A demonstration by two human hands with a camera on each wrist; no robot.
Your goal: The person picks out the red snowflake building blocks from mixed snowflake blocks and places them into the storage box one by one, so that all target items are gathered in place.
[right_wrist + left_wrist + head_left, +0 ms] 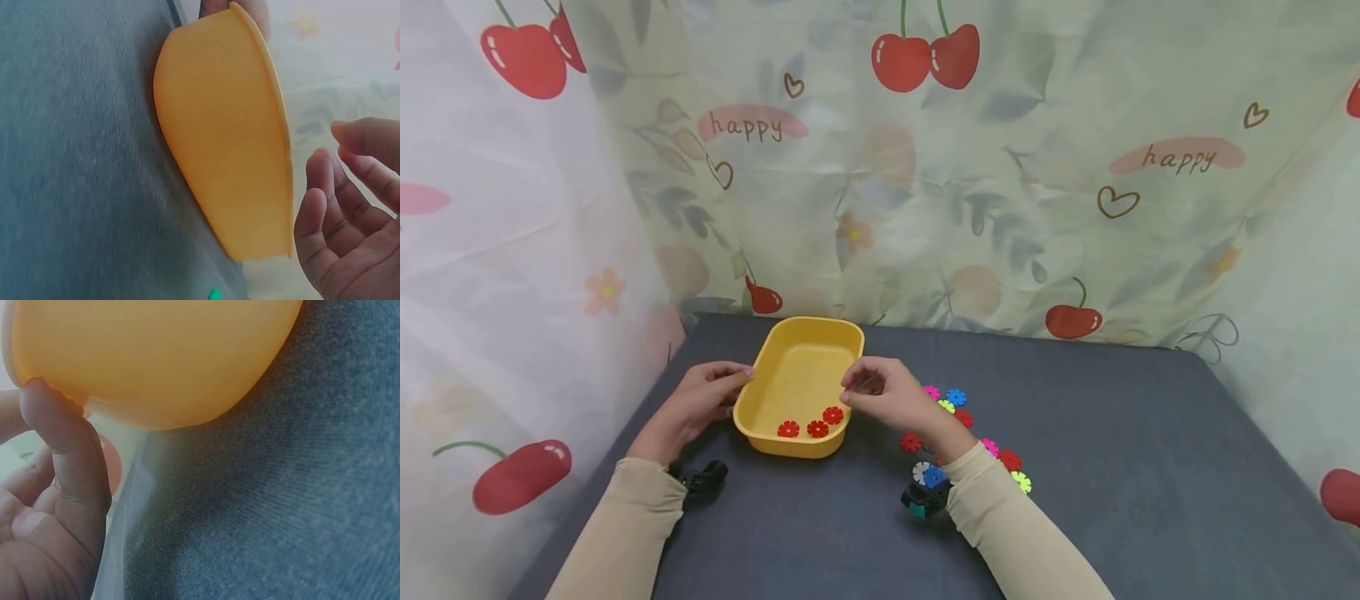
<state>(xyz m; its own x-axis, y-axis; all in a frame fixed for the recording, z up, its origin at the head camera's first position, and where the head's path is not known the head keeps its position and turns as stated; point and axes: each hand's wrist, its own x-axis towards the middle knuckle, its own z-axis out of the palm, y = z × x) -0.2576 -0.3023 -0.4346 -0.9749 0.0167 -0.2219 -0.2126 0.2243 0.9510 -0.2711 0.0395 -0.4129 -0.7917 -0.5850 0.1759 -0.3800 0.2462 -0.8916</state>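
Observation:
A yellow plastic tray [801, 362] with raised walls stands on the dark cloth. Three red notched discs [817, 429] lie at its near end. My left hand [703, 400] is at the tray's left side; in the left wrist view its fingertips [39, 403] pinch the tray close under the rim. Over the right edge of the tray is my right hand [891, 400], its fingers loosely bent. The right wrist view shows nothing between that thumb and the fingertips [320, 164], which stand beside the tray's rim [284, 134].
Several notched discs [955, 397] in blue, pink, red, yellow-green and white are scattered to the right, partly hidden under the right forearm. Printed cloth walls [925, 208] close off the back and both sides of the dark tabletop [1150, 467].

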